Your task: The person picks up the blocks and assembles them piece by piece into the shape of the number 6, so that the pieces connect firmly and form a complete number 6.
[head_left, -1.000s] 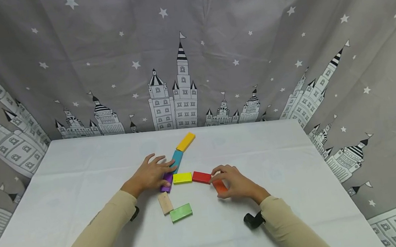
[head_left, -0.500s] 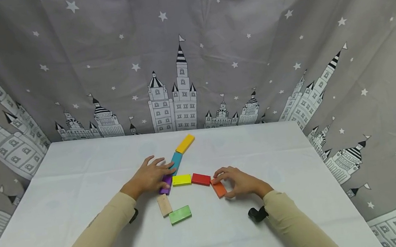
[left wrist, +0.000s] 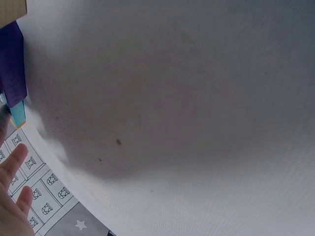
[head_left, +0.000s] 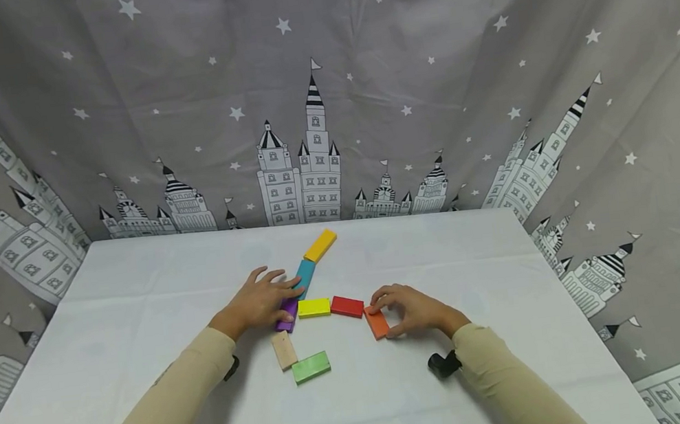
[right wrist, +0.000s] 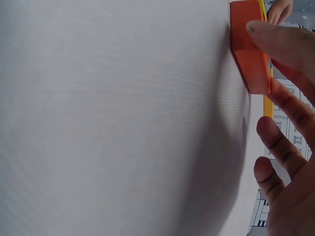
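My left hand (head_left: 257,302) lies over a row of toy blocks. Its thumb rests on the purple block (head_left: 290,307) and its fingers spread over the blue block (head_left: 305,271). A yellow-orange block (head_left: 321,246) continues that row at the far end. Between thumb and index finger my right hand (head_left: 411,309) pinches the orange block (right wrist: 251,61), the other fingers held apart. The orange block stands at the right end of the red block (head_left: 346,306), which adjoins the yellow block (head_left: 314,308). In the left wrist view the purple block (left wrist: 12,66) shows beside loose fingers.
A plain wooden block (head_left: 284,351) and a green block (head_left: 311,367) meet at a corner nearer the front. All lie on a white-covered table (head_left: 212,419). A grey curtain (head_left: 388,20) printed with castles and stars hangs behind and beside it.
My right hand has shifted slightly right, and its thumb has moved from the orange block's left side toward its near right edge. My left hand and the other blocks stay put.
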Available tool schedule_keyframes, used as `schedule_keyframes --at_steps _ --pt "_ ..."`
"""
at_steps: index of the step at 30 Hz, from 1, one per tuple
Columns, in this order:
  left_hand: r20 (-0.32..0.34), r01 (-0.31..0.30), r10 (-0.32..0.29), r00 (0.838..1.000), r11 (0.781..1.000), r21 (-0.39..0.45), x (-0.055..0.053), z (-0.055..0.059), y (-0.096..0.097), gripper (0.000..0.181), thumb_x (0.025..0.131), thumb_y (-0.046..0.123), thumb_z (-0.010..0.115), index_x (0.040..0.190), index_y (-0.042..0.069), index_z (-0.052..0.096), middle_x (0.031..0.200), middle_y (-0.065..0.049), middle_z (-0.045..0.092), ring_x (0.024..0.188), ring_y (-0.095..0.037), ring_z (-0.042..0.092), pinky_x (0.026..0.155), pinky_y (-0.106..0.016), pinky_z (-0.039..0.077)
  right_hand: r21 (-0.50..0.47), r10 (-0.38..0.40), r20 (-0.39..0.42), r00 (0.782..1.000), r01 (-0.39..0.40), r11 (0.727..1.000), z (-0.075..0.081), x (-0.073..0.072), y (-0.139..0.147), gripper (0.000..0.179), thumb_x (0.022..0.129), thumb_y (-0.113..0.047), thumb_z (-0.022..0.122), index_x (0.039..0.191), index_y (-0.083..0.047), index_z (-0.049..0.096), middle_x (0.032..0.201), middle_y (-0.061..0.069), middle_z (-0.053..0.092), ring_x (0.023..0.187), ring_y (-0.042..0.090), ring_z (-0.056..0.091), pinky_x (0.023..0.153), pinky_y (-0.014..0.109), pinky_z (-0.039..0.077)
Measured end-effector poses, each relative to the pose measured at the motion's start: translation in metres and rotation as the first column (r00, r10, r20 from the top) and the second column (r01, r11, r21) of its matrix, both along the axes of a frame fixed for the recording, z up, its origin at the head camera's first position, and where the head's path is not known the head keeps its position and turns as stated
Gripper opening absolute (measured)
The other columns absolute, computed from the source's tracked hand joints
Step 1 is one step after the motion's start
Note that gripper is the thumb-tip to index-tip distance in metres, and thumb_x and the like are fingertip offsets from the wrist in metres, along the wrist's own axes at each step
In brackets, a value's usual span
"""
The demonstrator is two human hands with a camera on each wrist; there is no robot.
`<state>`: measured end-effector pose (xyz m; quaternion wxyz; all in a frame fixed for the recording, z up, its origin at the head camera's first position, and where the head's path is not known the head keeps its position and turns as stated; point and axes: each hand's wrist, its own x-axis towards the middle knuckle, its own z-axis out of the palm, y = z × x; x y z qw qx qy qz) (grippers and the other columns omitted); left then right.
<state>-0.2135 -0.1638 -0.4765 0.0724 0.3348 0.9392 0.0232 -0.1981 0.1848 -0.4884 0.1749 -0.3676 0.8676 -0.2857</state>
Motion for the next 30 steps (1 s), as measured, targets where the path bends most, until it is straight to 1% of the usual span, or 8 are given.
schedule_keyframes --at_steps 7,10,13,16,18,23,30 --pt "0.006 0.001 -0.001 1.000 1.000 0.007 0.000 0.001 0.000 0.065 0.084 0.047 0.068 0.141 0.019 0.051 0.147 -0.005 0.045 0.137 -0.037 0.035 0.112 -0.062 0.017 -0.052 -0.027 0.023 0.999 0.028 0.998 -0.002 0.007 0.000 0.045 0.073 -0.022 0.085 0.114 -0.013 0.071 0.120 -0.001 0.057 0.102 0.017 0.050 0.083 0.030 0.046" --pt "-0.001 0.004 -0.004 1.000 1.000 0.005 0.000 0.002 0.001 0.065 0.084 0.047 0.068 0.140 0.019 0.052 0.147 -0.005 0.046 0.136 -0.037 0.035 0.111 -0.062 0.017 -0.062 -0.040 0.049 0.998 0.043 0.997 -0.003 0.011 -0.001 0.045 0.074 -0.024 0.084 0.116 -0.014 0.070 0.120 -0.002 0.056 0.100 0.016 0.050 0.080 0.027 0.046" --pt "0.001 0.003 -0.003 1.000 1.000 0.005 0.000 0.003 0.001 0.064 0.084 0.046 0.068 0.140 0.019 0.052 0.147 -0.005 0.046 0.137 -0.037 0.035 0.112 -0.061 0.017 -0.072 -0.038 0.061 0.997 0.043 0.997 -0.004 0.016 -0.001 0.045 0.075 -0.022 0.083 0.118 -0.015 0.070 0.120 -0.003 0.055 0.099 0.015 0.050 0.079 0.026 0.046" --pt "0.010 0.003 -0.003 1.000 1.000 0.011 0.001 0.003 0.001 0.064 0.085 0.046 0.068 0.140 0.019 0.052 0.147 -0.005 0.045 0.137 -0.036 0.035 0.112 -0.061 0.017 -0.083 -0.030 0.055 0.998 0.034 0.996 -0.007 0.020 -0.002 0.044 0.076 -0.021 0.082 0.117 -0.015 0.070 0.118 -0.004 0.055 0.096 0.014 0.051 0.077 0.024 0.046" --pt "0.016 0.000 0.000 1.000 1.000 0.018 0.001 0.003 0.001 0.064 0.085 0.046 0.068 0.140 0.019 0.052 0.147 -0.005 0.045 0.137 -0.036 0.035 0.112 -0.061 0.017 -0.083 -0.029 0.049 0.998 0.033 0.996 -0.008 0.022 -0.004 0.043 0.076 -0.022 0.083 0.117 -0.015 0.071 0.116 -0.005 0.056 0.094 0.012 0.051 0.076 0.023 0.047" --pt "0.006 0.002 -0.002 1.000 1.000 0.023 0.002 0.002 0.000 0.064 0.084 0.047 0.069 0.140 0.019 0.052 0.147 -0.005 0.046 0.136 -0.036 0.036 0.112 -0.061 0.018 -0.077 -0.038 0.057 0.998 0.042 0.996 -0.008 0.029 -0.015 0.043 0.076 -0.026 0.083 0.116 -0.016 0.071 0.114 -0.007 0.056 0.093 0.011 0.050 0.075 0.021 0.048" --pt "0.002 -0.005 0.005 1.000 1.000 0.022 0.002 0.002 0.000 0.064 0.084 0.045 0.069 0.140 0.019 0.052 0.147 -0.005 0.046 0.136 -0.037 0.036 0.112 -0.061 0.017 -0.038 -0.029 0.011 1.000 0.029 0.999 -0.005 0.037 -0.028 0.045 0.075 -0.026 0.084 0.117 -0.016 0.071 0.109 -0.009 0.053 0.088 0.010 0.051 0.074 0.020 0.047"
